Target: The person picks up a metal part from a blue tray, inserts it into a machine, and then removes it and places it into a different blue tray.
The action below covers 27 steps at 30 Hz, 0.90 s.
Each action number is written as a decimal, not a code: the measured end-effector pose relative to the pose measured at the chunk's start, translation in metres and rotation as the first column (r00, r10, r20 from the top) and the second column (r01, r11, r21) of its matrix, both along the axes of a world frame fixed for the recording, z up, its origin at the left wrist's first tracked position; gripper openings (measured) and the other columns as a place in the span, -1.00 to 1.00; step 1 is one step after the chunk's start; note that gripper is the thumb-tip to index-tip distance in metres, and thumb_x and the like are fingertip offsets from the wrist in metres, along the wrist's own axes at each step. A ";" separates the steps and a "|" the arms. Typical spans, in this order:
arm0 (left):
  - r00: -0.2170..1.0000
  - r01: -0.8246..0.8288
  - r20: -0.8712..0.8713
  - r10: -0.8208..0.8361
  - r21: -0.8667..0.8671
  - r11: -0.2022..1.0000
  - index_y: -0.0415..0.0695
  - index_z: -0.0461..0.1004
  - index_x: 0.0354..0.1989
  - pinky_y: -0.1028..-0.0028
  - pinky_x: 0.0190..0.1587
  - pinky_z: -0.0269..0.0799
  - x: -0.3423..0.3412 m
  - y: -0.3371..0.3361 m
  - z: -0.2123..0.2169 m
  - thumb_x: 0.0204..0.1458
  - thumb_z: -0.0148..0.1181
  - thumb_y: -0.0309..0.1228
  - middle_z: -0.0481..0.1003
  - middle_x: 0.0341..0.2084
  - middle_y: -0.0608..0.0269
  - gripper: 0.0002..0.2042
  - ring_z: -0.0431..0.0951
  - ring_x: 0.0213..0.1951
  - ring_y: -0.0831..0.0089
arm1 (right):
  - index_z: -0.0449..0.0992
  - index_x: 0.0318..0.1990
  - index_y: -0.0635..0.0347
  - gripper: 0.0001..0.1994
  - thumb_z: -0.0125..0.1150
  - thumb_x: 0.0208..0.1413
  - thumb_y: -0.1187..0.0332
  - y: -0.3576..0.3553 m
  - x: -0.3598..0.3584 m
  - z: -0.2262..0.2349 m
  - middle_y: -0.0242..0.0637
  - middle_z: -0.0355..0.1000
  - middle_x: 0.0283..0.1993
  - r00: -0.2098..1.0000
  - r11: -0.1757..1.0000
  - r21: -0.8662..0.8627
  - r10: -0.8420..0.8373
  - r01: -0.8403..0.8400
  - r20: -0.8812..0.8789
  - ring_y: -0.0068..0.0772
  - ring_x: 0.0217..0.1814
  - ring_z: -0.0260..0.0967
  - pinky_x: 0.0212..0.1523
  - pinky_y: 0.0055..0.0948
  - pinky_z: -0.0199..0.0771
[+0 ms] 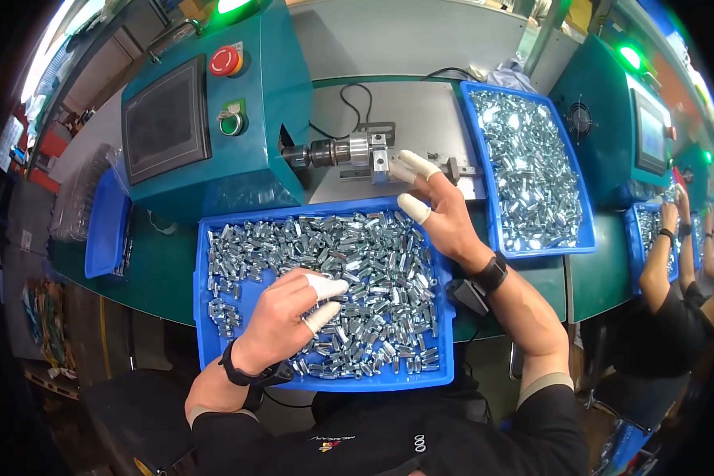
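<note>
The left hand (282,321) rests in the near tray (214,333) of small metal parts (373,270), 2 capped fingers pinched as if picking 1. The right hand (440,210), fingers loose and grasping nothing visible, reaches beyond the tray to the chuck (349,151), probably loading it.

A blue plastic tray of small metal parts (206,262) lies before the teal machine (254,103); a second blue parts tray (484,170) sits right of it
</note>
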<state>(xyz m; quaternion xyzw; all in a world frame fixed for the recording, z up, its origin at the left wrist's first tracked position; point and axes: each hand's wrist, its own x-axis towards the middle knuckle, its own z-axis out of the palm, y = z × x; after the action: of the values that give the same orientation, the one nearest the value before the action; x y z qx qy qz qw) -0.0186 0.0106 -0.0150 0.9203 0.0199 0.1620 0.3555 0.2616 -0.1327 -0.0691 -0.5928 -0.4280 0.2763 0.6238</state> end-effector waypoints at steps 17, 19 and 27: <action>0.999 0.004 -0.033 -0.006 -0.031 1.000 -0.18 0.69 0.04 0.22 -0.01 0.60 0.001 0.002 -0.004 0.07 0.46 -0.60 0.72 -0.16 0.16 -0.68 0.69 -0.06 0.11 | 0.10 0.64 0.29 -0.25 0.30 0.37 0.47 -0.001 0.001 -0.008 -0.02 0.40 0.50 0.998 0.999 0.039 -0.024 0.021 0.060 -0.22 0.52 0.37 0.43 -0.25 0.43; 1.000 0.010 -0.027 -0.011 -0.026 1.000 -0.18 0.70 0.03 0.23 -0.01 0.60 0.001 0.002 -0.004 0.08 0.46 -0.59 0.72 -0.17 0.16 -0.69 0.69 -0.07 0.11 | 0.14 0.63 0.22 -0.26 0.31 0.36 0.44 0.000 0.001 -0.011 -0.07 0.45 0.47 0.996 0.997 0.061 -0.044 0.040 0.076 -0.25 0.51 0.40 0.36 -0.29 0.48; 1.000 0.017 0.011 -0.016 -0.017 1.000 -0.19 0.70 0.02 0.24 -0.03 0.60 -0.002 -0.004 -0.003 0.09 0.47 -0.57 0.71 -0.20 0.14 -0.70 0.69 -0.11 0.12 | 0.09 0.64 0.26 -0.23 0.34 0.38 0.41 -0.001 0.001 -0.009 -0.01 0.40 0.49 0.991 0.998 0.051 -0.036 0.029 0.132 -0.18 0.53 0.36 0.42 -0.25 0.43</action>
<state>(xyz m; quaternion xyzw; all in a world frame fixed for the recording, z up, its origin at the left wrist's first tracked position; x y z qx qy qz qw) -0.0210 0.0068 -0.0183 0.9164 0.0117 0.1640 0.3648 0.2626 -0.1340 -0.0780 -0.6012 -0.4658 0.2153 0.6126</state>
